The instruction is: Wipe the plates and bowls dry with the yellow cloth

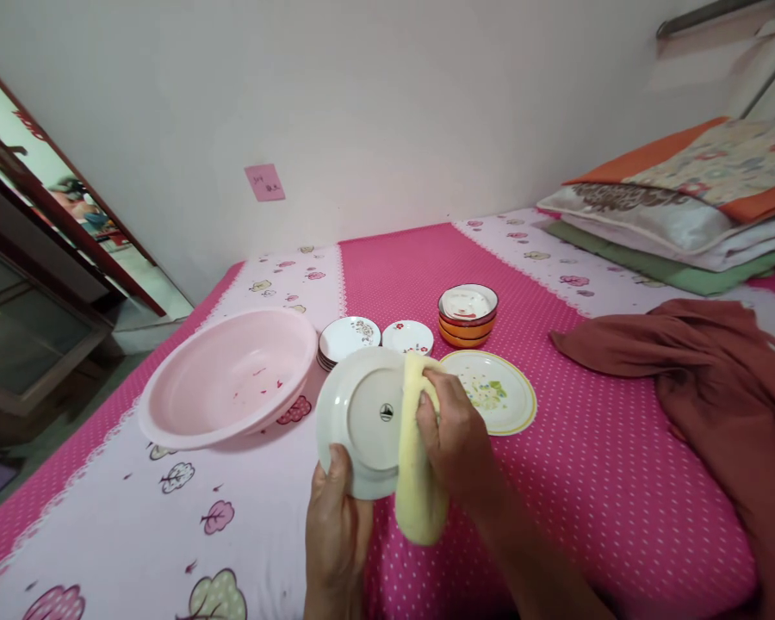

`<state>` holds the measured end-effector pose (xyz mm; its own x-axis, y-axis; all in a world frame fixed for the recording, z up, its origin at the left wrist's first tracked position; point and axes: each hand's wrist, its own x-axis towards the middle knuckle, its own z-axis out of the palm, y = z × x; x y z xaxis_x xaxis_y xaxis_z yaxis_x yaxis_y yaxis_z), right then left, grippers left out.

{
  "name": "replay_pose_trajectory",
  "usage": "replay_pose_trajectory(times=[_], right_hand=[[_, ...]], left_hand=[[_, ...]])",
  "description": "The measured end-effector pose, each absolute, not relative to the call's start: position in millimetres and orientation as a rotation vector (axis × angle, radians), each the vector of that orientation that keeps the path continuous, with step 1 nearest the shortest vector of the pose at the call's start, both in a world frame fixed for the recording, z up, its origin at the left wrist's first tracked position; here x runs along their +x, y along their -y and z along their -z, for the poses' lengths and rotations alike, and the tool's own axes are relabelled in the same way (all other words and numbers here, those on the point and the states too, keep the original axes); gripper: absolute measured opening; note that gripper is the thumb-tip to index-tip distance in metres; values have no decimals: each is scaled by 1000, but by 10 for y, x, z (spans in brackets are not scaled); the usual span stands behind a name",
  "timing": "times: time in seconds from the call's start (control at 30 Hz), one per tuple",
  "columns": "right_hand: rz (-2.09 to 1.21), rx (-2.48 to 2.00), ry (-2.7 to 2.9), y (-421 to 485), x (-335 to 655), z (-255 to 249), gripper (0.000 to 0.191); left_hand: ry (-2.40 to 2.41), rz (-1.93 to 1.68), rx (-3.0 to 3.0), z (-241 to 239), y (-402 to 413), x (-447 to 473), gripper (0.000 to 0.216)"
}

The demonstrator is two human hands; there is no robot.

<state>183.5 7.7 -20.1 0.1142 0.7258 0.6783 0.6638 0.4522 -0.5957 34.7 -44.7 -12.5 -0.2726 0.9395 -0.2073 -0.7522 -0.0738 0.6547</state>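
The left hand (pixel 336 521) has its grip closed on the lower left rim of one white plate (pixel 368 430), thumb over the underside, which faces the person; the right hand (pixel 455 439) pinches one yellow cloth (pixel 421 482) over the plate's right edge. Just beyond the plate I count two stacks of small plates, the left stack (pixel 350 337) and the right stack (pixel 406 334). To the right of these is one stack of orange bowls (pixel 468 329), its exact number hard to tell, with one yellow-rimmed plate (pixel 504 392) nearer the right grip. Left of the grip sits one pink basin (pixel 232 370), near the bed's left edge. One reddish-brown cloth (pixel 691 379) lies to the right, well apart; between it and the yellow-rimmed plate, dotted bedcover (pixel 581 422) gives room for moving, as does the stretch beyond the bowls.
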Motion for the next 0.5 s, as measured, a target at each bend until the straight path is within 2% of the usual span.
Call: replay_pose_trajectory(times=[0.17,0.3,0.37,0.5], right_hand=[[-138,-1341,1667,36,1573,245,27],[-192,-1316,1729,237,1321,180,32],[-212,-1270,1768,360,1212,131,41],[-256,-1182,1900,569,1073,77,76]], left_hand=[[-884,-1831,263,29,399,294,49],[-884,-1865,173,-74,393,246,48],[-863,-1847,156,-108,392,207,50],[-781,-1750,131,-100,395,70,58]])
